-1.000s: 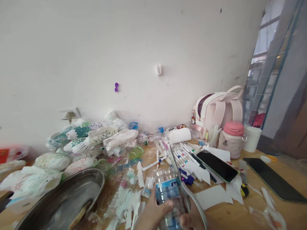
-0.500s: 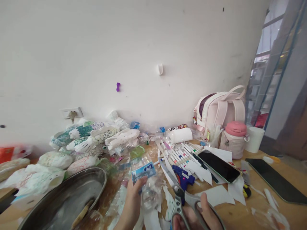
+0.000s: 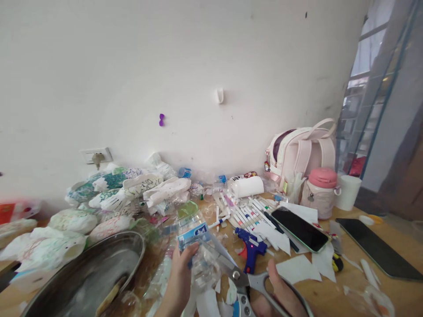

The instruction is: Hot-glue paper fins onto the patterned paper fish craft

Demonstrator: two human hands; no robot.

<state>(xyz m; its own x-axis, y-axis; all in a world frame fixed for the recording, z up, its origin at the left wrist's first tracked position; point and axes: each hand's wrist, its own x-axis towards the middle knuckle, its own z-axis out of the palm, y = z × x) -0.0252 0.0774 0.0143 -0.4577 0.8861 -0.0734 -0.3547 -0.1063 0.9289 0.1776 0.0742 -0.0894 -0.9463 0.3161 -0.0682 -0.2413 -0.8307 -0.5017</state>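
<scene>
While left hand grips bottle, scissors swung closer, blades overlapping it

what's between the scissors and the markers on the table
In the head view, a blue glue gun lies between the scissors and the markers.

basin left of bottle | glue gun left of phone | backpack behind flask
</scene>
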